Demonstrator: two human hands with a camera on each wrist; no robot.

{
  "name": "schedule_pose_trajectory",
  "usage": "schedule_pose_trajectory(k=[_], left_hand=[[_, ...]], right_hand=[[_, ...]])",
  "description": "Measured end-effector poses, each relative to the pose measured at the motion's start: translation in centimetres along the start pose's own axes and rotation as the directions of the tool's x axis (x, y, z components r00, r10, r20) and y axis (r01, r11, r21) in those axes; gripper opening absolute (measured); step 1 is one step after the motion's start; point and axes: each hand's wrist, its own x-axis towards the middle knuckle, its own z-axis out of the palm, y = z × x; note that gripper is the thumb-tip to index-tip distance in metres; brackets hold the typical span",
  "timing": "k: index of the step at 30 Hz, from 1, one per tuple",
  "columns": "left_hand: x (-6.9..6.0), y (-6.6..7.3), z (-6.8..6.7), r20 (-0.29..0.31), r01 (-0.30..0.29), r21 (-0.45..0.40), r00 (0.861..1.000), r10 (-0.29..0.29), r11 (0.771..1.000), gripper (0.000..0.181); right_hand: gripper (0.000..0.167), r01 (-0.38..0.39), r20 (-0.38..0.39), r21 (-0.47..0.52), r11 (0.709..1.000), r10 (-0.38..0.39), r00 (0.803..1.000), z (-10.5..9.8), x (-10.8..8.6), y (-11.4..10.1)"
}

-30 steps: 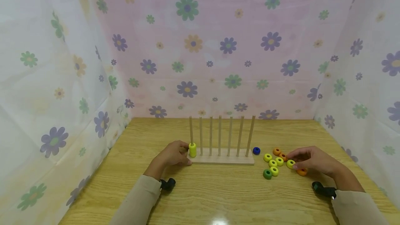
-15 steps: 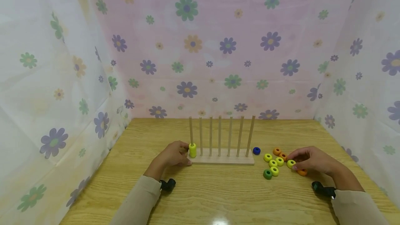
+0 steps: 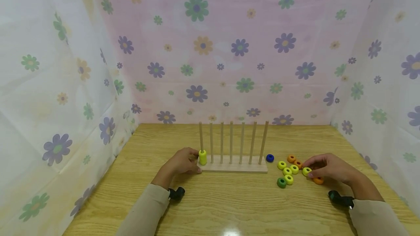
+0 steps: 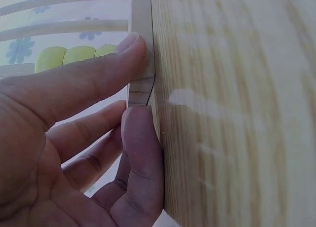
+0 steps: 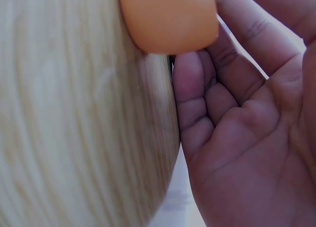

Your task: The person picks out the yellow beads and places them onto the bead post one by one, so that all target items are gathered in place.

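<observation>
A wooden peg rack [image 3: 233, 168] with several upright pegs stands mid-table. Stacked yellow beads [image 3: 202, 157] sit on its leftmost peg. My left hand [image 3: 182, 161] grips the rack's left end; in the left wrist view the thumb lies on the base [image 4: 141, 54], close to the stack. At the right, my right hand [image 3: 329, 168] pinches a yellow bead [image 3: 306, 171] between thumb and fingers, low over the table. An orange bead [image 3: 318, 180] lies just under the thumb side. In the right wrist view an orange bead [image 5: 170, 19] is close to the curled fingers, and the pinched bead is hidden.
Left of the right hand lie loose beads: orange [image 3: 291, 158], orange [image 3: 298, 165], several yellow [image 3: 287, 171] and one green [image 3: 281, 183]. A blue bead [image 3: 270, 158] is beside the rack's right end. Flowered cloth [image 3: 216, 65] encloses the wooden table [image 3: 210, 207] at back and sides.
</observation>
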Motion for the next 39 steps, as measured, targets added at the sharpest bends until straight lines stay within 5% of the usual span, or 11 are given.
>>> schedule_pose_trajectory(k=[22, 31, 39], left_hand=[[-0.1, 0.2, 0.1, 0.009, 0.007, -0.036, 1.000, -0.006, 0.999, 0.070], [-0.1, 0.1, 0.1, 0.012, 0.012, -0.032, 1.000, -0.011, 0.999, 0.070], [-0.1, 0.2, 0.0, 0.009, 0.011, -0.029, 1.000, -0.011, 1.000, 0.070]], right_hand=[[0.035, 0.010, -0.107, -0.101, 0.995, -0.021, 0.994, 0.1, 0.3, -0.1], [0.037, -0.018, -0.148, -0.048, 0.999, 0.011, 0.989, 0.3, 0.2, -0.5], [0.041, -0.054, -0.208, -0.105, 0.993, 0.031, 0.978, 0.5, 0.4, -1.3]])
